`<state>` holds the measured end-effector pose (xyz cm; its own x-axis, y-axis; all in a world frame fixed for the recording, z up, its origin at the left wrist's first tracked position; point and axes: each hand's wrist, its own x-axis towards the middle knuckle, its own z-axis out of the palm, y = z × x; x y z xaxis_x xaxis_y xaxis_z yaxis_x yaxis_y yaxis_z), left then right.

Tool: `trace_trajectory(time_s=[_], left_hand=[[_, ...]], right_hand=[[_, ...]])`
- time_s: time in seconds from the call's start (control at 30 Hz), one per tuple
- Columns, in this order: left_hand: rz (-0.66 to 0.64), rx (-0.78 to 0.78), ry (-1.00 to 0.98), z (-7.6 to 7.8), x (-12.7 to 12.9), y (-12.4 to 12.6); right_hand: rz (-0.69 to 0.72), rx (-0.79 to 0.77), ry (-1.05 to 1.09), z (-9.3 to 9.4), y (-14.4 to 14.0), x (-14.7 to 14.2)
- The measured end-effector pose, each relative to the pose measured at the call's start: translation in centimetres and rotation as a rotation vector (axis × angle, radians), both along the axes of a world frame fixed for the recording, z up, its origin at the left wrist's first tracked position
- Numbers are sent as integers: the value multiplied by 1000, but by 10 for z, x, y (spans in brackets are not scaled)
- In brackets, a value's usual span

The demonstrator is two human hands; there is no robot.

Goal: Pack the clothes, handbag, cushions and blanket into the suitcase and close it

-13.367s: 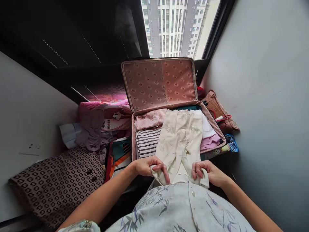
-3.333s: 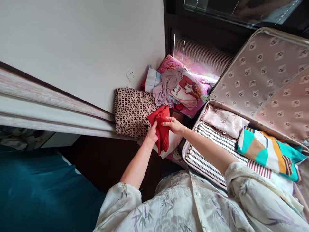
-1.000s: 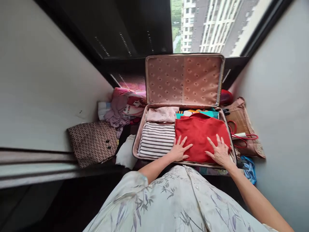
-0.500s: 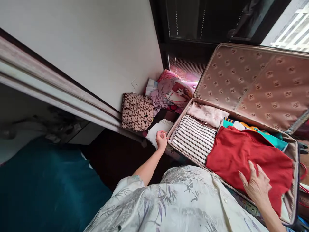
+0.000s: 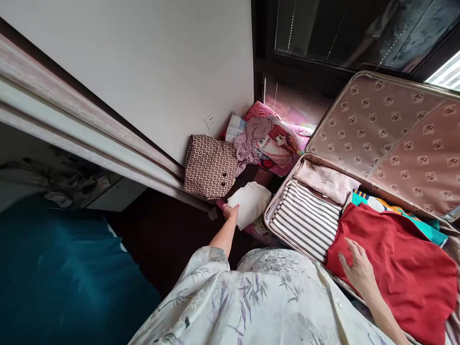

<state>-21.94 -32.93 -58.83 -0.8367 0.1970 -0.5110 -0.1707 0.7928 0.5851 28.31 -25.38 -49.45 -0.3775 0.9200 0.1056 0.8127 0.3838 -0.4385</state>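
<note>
My left hand point(image 5: 229, 211) grips the near edge of a folded white garment point(image 5: 250, 203) lying beside the open suitcase point(image 5: 273, 205). My right hand point(image 5: 355, 266) lies flat, fingers spread, on a red garment point(image 5: 398, 258) at the right of the suitcase. Left of the red garment lies a folded striped top point(image 5: 305, 220), with a pink patterned cloth point(image 5: 325, 179) behind it. A teal and orange cloth point(image 5: 395, 207) shows from under the red one. The suitcase lid point(image 5: 391, 139) stands open.
A brown patterned garment point(image 5: 210, 165) lies by the white wall point(image 5: 161, 72). Behind it is a heap of pink and lilac cloth with a cartoon print point(image 5: 269, 139). A teal bed cover point(image 5: 61, 273) fills the lower left. A dark window frame point(image 5: 323, 33) stands behind.
Both hands lay on the red garment a second ago. My left hand then reached left and has now taken hold of the white folded garment. My right hand has slid left on the red garment.
</note>
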Motion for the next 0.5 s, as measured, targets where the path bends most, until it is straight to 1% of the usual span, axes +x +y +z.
trace_trajectory(time_s=[0.13,0.27,0.37,0.5], left_hand=[[-11,-31,-13,-5,-11,-2],[-53,-18,28,-2,-17,-4],[-122,26,91,3,-16,-3],[-234,136,163,12,-5,2]], right_hand=[[10,-44,20,1,0,-33],[72,-71,94,15,11,-78],[157,-92,141,29,21,-122],[354,-218,170,46,32,-197]])
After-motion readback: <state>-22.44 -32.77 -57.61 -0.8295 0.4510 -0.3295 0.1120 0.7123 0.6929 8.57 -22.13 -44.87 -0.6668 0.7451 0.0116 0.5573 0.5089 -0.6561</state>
